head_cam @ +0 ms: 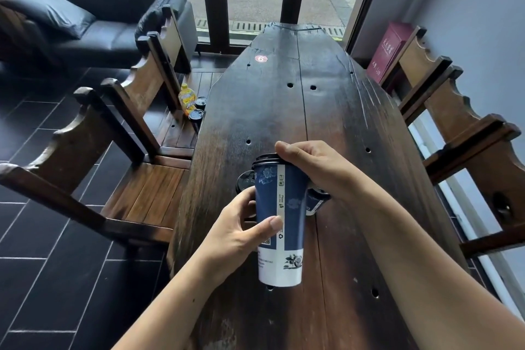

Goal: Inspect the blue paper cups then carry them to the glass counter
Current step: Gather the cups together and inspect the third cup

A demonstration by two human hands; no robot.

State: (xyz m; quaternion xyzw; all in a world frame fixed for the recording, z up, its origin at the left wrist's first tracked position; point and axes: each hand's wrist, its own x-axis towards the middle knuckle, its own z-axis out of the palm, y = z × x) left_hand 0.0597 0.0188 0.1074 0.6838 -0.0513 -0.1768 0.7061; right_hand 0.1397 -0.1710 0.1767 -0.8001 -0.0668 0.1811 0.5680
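Blue cup [279,216] | left hand [241,233] grips side | right hand [309,167] grips lid

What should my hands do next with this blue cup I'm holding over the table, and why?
Probably turn the blue cup a little further to check its far side. The left hand grips its body and the right hand caps the black lid, so only the printed seam side faces you. Two more cups wait on the table behind it.
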